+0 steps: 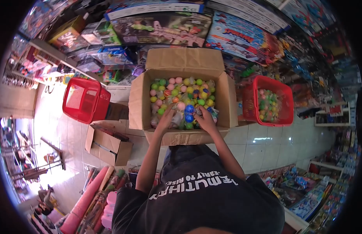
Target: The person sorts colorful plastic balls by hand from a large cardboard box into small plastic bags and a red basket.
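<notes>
this is a toy shop, going by its stock. boxed goods (70,33) are packed behind the edge of a shelf (65,61) at far left. along the far side sit a box (161,29) printed with a toy gun and, beside its right end, a blue box (237,37). the floor (263,152) is tiled.

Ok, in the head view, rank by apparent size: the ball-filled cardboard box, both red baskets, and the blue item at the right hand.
Largest: cardboard box
Middle: left red basket and right red basket, too alike to rank
Smallest: blue item
</notes>
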Motion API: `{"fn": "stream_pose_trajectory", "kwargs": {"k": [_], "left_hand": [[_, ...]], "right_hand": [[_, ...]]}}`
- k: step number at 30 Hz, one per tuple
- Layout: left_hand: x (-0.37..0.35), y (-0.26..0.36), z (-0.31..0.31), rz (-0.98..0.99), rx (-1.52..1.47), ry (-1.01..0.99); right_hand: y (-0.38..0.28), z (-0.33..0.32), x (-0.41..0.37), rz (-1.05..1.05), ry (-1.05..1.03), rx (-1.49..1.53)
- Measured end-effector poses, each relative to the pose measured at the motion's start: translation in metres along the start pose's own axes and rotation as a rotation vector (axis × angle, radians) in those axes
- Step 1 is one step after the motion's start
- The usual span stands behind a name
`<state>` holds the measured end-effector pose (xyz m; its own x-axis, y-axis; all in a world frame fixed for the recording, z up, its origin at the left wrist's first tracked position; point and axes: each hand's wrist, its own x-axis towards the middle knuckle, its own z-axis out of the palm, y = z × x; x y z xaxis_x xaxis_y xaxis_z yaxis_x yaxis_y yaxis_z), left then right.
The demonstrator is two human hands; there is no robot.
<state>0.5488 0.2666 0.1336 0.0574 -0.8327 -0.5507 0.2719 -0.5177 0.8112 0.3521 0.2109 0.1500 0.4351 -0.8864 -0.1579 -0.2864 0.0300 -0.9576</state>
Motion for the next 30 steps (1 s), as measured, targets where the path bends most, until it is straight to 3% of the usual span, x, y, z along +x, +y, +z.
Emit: {"fn": "stream_pose_trajectory", "kwargs": {"k": [4,6,8,10,11,14,16,18,20,22,23,30], "left_hand": [[-0.012,0.023,0.042,0.197,0.127,-0.064],[-0.017,0.032,0.058,0.287,0.170,-0.298],[-0.017,0.031,0.077,0.329,0.188,-0.311],[-0.024,0.040,0.099,0.484,0.434,-0.249],[-0.017,0.036,0.108,0.482,0.356,-0.361],[-0.025,0.043,0.142,0.345,0.429,-0.372],[-0.034,0.044,0.175,0.354,0.468,-0.345],[-0.022,0.018,0.202,0.637,0.428,-0.332],[-0.025,0.004,0.235,0.645,0.386,-0.340],[-0.036,0.000,0.268,0.392,0.378,-0.325],[-0.038,-0.007,0.284,0.465,0.349,-0.344],[-0.033,-0.043,0.357,0.401,0.203,-0.345]], "right_hand": [[-0.013,-0.022,-0.023,-0.063,0.178,-0.120],[-0.010,-0.034,-0.030,-0.052,0.175,-0.027],[-0.020,-0.049,-0.040,-0.078,0.206,-0.057],[-0.028,-0.063,-0.051,-0.102,0.233,-0.092],[-0.027,-0.070,-0.057,-0.110,0.263,-0.077],[-0.025,-0.091,-0.078,-0.093,0.347,-0.025],[-0.013,-0.110,-0.089,-0.139,0.377,0.109],[-0.002,-0.136,-0.106,-0.124,0.386,0.110],[0.014,-0.163,-0.122,-0.111,0.389,0.151],[0.022,-0.193,-0.140,-0.087,0.390,0.178],[0.028,-0.205,-0.151,-0.061,0.386,0.204],[0.056,-0.275,-0.209,-0.016,0.486,0.433]]}}
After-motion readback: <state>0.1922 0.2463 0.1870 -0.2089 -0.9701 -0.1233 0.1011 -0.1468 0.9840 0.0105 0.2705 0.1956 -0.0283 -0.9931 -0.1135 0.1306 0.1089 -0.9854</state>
